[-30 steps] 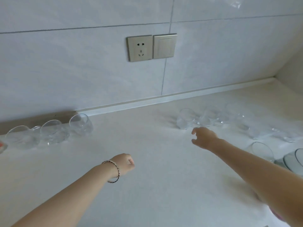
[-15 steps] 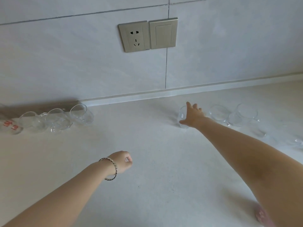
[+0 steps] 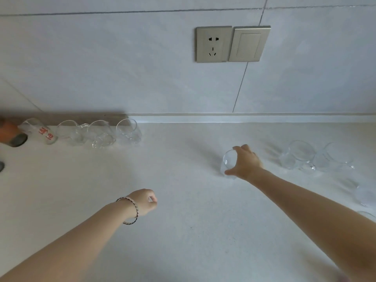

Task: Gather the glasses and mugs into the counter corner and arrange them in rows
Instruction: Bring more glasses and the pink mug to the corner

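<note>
**One glass in hand, plenty more to shift**

The right hand (image 3: 246, 163) was wrapped round a clear glass (image 3: 228, 162) out in the middle of the bench (image 3: 183, 241). Its fingers (image 3: 241, 148) hooked over the top edge and the thumb sat low near the base. The glass looked tipped toward the camera, and I couldn't tell if it had left the bench. A grip from the side like that makes sense to me, since it lets you carry or slide a small glass without poking into the mouth.

The left hand (image 3: 145, 201) hung over the bench, nearer the camera, holding nothing. Its fingers were curled into a loose fist with the thumb on the forefinger. My guess is it was just waiting its turn.

A row of glasses (image 3: 97, 132) stood along the wall on the far left, touching or just about, with a red-printed glass (image 3: 43, 134) at the end of it. That looked like the corner everything is headed for, and packing them tight against the wall keeps the line straight.

On the right, a loose cluster (image 3: 301, 157) sat well apart from the row, with a couple more faint ones nearer the edge. So I'd call it early to middle of the job.

The carry goes across open bench to the row's right end. The risk is clinking into the end glass when setting down.
</note>
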